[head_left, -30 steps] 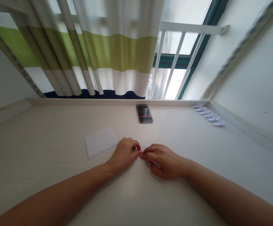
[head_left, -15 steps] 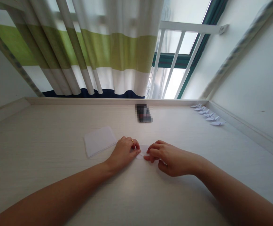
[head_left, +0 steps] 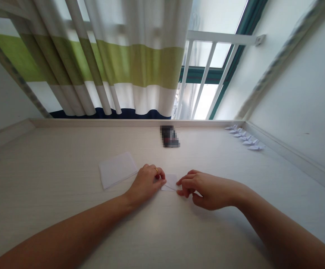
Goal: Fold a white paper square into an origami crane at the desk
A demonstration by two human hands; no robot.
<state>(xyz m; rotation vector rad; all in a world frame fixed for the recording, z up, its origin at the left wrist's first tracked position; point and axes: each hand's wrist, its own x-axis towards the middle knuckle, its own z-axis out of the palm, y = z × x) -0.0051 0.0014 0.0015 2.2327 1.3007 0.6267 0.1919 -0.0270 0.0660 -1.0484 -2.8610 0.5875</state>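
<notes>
A small white folded paper piece (head_left: 170,182) lies flat on the pale wooden table (head_left: 67,209), between my two hands. My left hand (head_left: 147,182), with a ring on one finger, presses its fingertips on the paper's left edge. My right hand (head_left: 207,188) has its fingers curled, and the fingertips touch the paper's right edge. A stack of white paper sheets (head_left: 116,169) sits just left of my left hand.
A row of several small folded white paper figures (head_left: 244,137) lines the far right corner. A small dark blurred object (head_left: 169,136) lies near the table's far edge. A striped curtain (head_left: 109,67) and a window (head_left: 207,74) rise behind the table.
My right hand has slid to the right along the paper, uncovering more of it. My left hand has stayed in place on the left edge.
</notes>
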